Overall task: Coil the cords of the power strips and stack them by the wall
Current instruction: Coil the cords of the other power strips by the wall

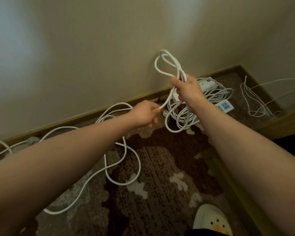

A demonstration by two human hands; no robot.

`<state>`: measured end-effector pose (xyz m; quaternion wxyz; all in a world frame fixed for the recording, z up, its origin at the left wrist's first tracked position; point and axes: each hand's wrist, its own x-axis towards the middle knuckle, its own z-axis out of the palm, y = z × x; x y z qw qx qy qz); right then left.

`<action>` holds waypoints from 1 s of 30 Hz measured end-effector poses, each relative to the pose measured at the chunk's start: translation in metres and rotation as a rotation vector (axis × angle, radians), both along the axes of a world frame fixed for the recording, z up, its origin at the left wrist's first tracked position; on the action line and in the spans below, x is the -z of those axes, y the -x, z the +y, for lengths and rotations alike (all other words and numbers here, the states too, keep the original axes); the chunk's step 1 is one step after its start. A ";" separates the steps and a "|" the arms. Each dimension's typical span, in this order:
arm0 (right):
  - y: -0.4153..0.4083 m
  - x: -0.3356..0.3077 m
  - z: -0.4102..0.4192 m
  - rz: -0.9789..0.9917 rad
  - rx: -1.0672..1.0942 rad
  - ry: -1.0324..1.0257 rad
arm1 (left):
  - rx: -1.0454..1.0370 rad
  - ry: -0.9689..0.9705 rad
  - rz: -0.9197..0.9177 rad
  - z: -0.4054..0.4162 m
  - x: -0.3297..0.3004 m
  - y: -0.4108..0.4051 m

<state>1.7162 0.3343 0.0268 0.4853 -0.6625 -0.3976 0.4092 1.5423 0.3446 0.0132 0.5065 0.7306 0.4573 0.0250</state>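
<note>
Head view: our right hand (186,91) grips the coiled loops (167,63) up by the wall (92,48), our left hand (145,113) pinches the trailing cord (112,167). That floor slack looks tangled; pulling hard could knot it.

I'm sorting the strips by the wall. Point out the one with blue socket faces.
It is the power strip lying flat on the carpet at the pile's right edge, nearest the corner. The other strip, atop the coiled cords by the wall, is plain white.
</note>
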 end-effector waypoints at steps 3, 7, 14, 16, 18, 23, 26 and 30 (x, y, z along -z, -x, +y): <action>0.007 0.002 -0.001 0.034 -0.033 -0.002 | 0.023 -0.016 -0.013 -0.002 0.005 0.006; 0.017 0.001 0.004 0.014 -0.065 -0.031 | 0.032 -0.015 -0.059 -0.012 0.006 -0.005; -0.003 0.002 0.006 0.025 0.035 -0.057 | 0.019 -0.229 -0.030 -0.009 0.013 0.008; -0.007 0.004 0.008 -0.072 0.031 -0.050 | -0.011 -0.105 -0.094 -0.009 0.017 0.019; -0.007 0.005 0.008 -0.135 0.010 -0.043 | 0.010 0.033 -0.112 -0.009 0.020 0.033; -0.014 0.004 0.007 -0.232 -0.016 -0.084 | 0.167 0.068 0.065 0.009 0.022 0.081; -0.025 0.007 0.007 -0.292 0.013 -0.092 | 0.162 0.009 0.128 0.027 0.020 0.112; -0.030 0.009 0.007 -0.266 0.053 -0.089 | 0.102 -0.063 0.144 0.043 0.015 0.140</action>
